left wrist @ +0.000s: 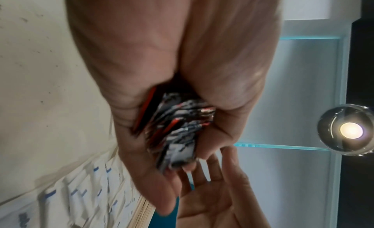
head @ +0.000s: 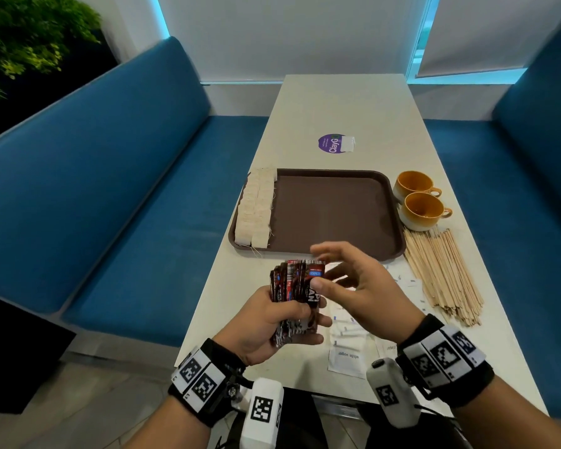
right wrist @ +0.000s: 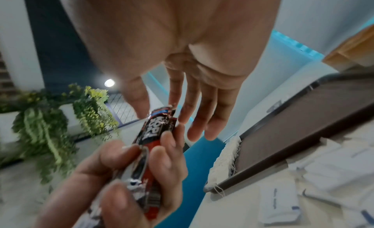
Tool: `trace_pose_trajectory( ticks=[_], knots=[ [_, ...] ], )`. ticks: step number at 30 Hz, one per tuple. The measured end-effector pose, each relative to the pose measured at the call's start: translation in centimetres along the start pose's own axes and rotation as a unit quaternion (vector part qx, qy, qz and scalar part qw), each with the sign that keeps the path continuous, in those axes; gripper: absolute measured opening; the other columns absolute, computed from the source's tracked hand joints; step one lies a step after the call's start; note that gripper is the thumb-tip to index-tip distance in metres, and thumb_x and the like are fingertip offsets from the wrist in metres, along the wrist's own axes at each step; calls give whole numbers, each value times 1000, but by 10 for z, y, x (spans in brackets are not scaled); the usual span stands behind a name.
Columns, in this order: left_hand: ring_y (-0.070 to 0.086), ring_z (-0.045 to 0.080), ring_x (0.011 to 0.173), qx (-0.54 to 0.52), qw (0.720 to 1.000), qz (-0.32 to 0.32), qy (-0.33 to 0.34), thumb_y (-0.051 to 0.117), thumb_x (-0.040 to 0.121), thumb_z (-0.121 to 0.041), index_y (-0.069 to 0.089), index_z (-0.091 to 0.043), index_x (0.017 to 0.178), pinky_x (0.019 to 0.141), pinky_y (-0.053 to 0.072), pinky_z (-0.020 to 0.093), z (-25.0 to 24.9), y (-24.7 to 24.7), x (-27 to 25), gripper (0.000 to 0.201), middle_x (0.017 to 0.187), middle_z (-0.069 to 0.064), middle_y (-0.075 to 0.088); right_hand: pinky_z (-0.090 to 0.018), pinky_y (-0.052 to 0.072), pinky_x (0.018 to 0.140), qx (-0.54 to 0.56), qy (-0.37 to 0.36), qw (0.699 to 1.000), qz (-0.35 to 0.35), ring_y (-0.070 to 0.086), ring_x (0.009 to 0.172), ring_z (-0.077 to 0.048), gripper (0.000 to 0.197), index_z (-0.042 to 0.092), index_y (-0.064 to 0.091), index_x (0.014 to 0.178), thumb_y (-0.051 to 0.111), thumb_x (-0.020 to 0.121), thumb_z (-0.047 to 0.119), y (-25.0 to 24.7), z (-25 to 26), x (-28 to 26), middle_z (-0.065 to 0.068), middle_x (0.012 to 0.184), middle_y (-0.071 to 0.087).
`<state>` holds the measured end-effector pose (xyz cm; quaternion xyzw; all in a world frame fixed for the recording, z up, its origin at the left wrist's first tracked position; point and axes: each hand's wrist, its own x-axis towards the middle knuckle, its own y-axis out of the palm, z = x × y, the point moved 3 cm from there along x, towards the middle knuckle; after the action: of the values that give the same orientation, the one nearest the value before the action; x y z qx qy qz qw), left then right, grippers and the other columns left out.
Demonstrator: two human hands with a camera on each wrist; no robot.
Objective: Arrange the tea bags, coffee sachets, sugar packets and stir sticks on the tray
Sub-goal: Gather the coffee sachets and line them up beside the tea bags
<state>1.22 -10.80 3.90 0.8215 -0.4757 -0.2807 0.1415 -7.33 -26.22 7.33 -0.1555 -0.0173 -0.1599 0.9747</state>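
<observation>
Blue benches flank a pale table [head: 353, 102] that carries a brown tray [head: 334, 209]. Tea bags [head: 256, 210] fill two columns along the tray's 9 o'clock edge; the rest of the tray floor is bare. Stir sticks [head: 441, 273] lie in a loose heap off the tray's 4 o'clock corner, sugar packets [head: 347, 341] are scattered at 6 o'clock, and two cups [head: 415, 199] stand at 3 o'clock.

The left hand [head: 266, 325] is clenched around a fanned bundle of coffee sachets [head: 293, 296], held above the table just short of the tray's near rim. The right hand [head: 360, 286] is released, fingers spread, thumb resting against the front sachet's top.

Step in hand, as judged: draw off one sachet. Pinch the front sachet near its top edge, ease the left grip slightly so only that one slides free, and keep the remainder squared. Lay it flat beside the tea bags, label up, parallel to them.
</observation>
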Motion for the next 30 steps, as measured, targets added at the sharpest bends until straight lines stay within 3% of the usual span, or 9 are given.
trace_pose_trajectory(
  ticks=[3,5,8,14,17,21,24,27,30],
  knots=[
    [70,42,100,13,1000,8,9,63,91,1,70,-4,115,72,61,47,0,-2,-4,26,114,21,69,-51,61,78,53,25,998,-17,70,83,-31,32,23,67,121,76,90,22,1,-4,-1,-6,102,73],
    [69,45,101,23,1000,-3,9,64,93,-1,70,-4,117,72,61,45,2,-5,-4,25,117,22,69,-45,61,73,89,39,995,-11,69,78,-37,30,17,68,119,76,90,15,2,-5,-3,-14,94,74],
    [70,44,96,33,999,-38,6,73,88,-5,70,-4,117,67,61,42,5,-8,-6,29,115,24,70,-26,55,64,113,52,992,-27,67,69,-25,30,12,69,116,77,88,7,2,-7,-4,-19,86,74],
    [72,28,86,30,994,-104,12,82,73,-13,80,-16,97,58,58,33,7,-12,-8,25,103,16,75,-34,54,59,123,88,988,-43,66,66,-27,21,6,68,105,77,87,3,1,-13,-3,-21,83,74],
    [72,29,87,18,996,-86,14,79,77,-15,78,-15,103,58,58,34,8,-11,-10,26,106,18,74,-30,54,58,162,104,981,-28,64,72,-30,20,-3,67,103,76,85,-2,1,-11,-4,-27,91,73],
    [71,39,93,-6,999,-29,16,71,85,-11,69,-6,120,60,62,40,11,-7,-10,36,110,24,71,-31,57,66,222,112,968,19,66,81,-30,17,1,71,94,75,81,-9,9,-8,-8,-22,94,73],
    [69,32,86,-5,998,-38,42,71,82,-5,74,-5,104,64,60,42,9,-10,-7,22,103,19,69,-41,57,75,258,122,958,2,70,83,-32,19,0,73,100,75,81,-2,4,-11,-9,-27,95,73],
    [61,21,75,-17,998,-47,46,74,75,2,72,-14,100,69,54,38,6,-16,-3,29,89,8,60,-37,52,64,211,140,967,-10,69,69,-29,16,7,71,108,66,94,2,-2,-11,-10,-23,84,71],
    [55,15,70,-22,997,-55,39,83,71,-6,63,-9,113,67,50,34,4,-17,1,46,82,3,55,-36,54,52,120,103,987,0,68,61,-30,28,18,69,116,69,94,1,0,-8,-10,-12,97,69]
  ],
)
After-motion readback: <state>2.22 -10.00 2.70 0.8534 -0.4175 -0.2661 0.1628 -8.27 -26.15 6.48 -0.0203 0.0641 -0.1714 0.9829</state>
